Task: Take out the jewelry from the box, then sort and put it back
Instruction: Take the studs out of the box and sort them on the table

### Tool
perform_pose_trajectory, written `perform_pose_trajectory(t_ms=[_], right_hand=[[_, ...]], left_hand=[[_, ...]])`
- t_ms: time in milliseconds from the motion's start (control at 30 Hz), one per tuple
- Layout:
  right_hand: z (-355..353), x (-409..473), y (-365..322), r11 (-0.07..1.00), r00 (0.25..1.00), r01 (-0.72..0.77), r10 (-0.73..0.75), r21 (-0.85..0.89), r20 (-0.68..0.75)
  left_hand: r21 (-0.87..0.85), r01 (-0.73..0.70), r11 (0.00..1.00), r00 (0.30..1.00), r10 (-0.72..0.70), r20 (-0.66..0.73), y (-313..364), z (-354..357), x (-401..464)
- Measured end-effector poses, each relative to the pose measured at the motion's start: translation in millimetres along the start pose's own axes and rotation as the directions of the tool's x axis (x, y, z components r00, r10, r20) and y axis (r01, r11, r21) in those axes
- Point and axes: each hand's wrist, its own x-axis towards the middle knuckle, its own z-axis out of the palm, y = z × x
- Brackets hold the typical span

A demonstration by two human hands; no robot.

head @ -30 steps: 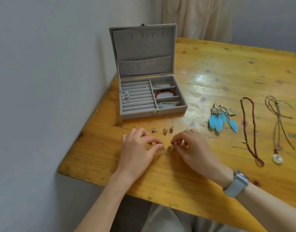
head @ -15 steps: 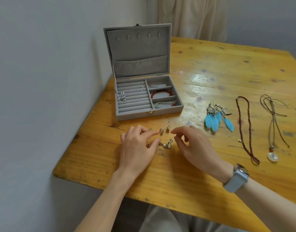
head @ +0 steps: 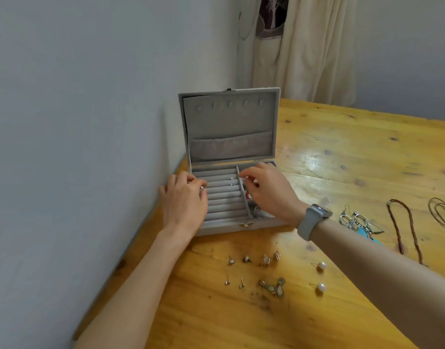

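The grey velvet jewelry box (head: 231,228) stands open against the wall, lid (head: 229,127) upright. My left hand (head: 184,201) lies over the left end of the ring rolls, fingertips pinched on a small silver piece (head: 201,187). My right hand (head: 265,191) hovers over the divider, thumb and forefinger close together; whether they hold anything is hidden. Two tiny silver studs (head: 231,181) sit in the rolls between my hands. A bit of the red bracelet (head: 247,195) shows under my right palm. In front of the box lie several small earrings (head: 254,260), teardrop earrings (head: 274,288) and two pearl earrings (head: 321,277).
On the wooden table (head: 342,159) to the right lie blue feather earrings (head: 355,222), a brown bead necklace (head: 405,230) and a cord necklace (head: 443,215). The wall (head: 90,122) runs close along the table's left edge. A curtain (head: 304,46) hangs behind.
Both hands have left the small earrings at the table's front and moved up onto the open box. The view has shifted closer to the box.
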Motion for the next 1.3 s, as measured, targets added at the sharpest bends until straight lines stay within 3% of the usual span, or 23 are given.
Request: perform_pose_trajectory(t_ms=[200, 433, 600, 833, 1067, 1200, 1300], right_hand=[[27, 33, 6, 0.988, 0.998, 0.032, -0.022, -0.151, 0.065], [27, 33, 11, 0.985, 0.993, 0.105, -0.096, -0.140, 0.071], [26, 56, 16, 0.998, 0.978, -0.049, 0.042, 0.028, 0.206], [12, 57, 20, 0.948, 0.940, -0.199, 0.112, 0.250, 0.322], [-11, 35, 20, 0.927, 0.978, -0.185, 0.141, 0.327, 0.154], [-22, 21, 22, 0.924, 0.977, -0.186, 0.138, 0.334, 0.162], [-32, 2, 22, 0.919, 0.980, -0.181, 0.136, 0.351, 0.148]], left_hand=[[0.055, -0.053, 0.997, 0.998, 0.054, -0.021, -6, 10, 24], [0.088, -0.163, 0.983, 0.986, 0.164, -0.004, 2, 20, 38], [0.128, -0.228, 0.965, 0.972, 0.218, 0.086, 10, 26, 48], [0.124, -0.295, 0.947, 0.953, 0.282, 0.112, 9, 27, 52], [0.143, -0.214, 0.966, 0.972, 0.195, 0.134, 20, 25, 59], [0.108, -0.092, 0.990, 0.982, 0.072, 0.173, 27, 25, 66], [0.105, -0.089, 0.991, 0.981, 0.069, 0.181, 29, 25, 64]])
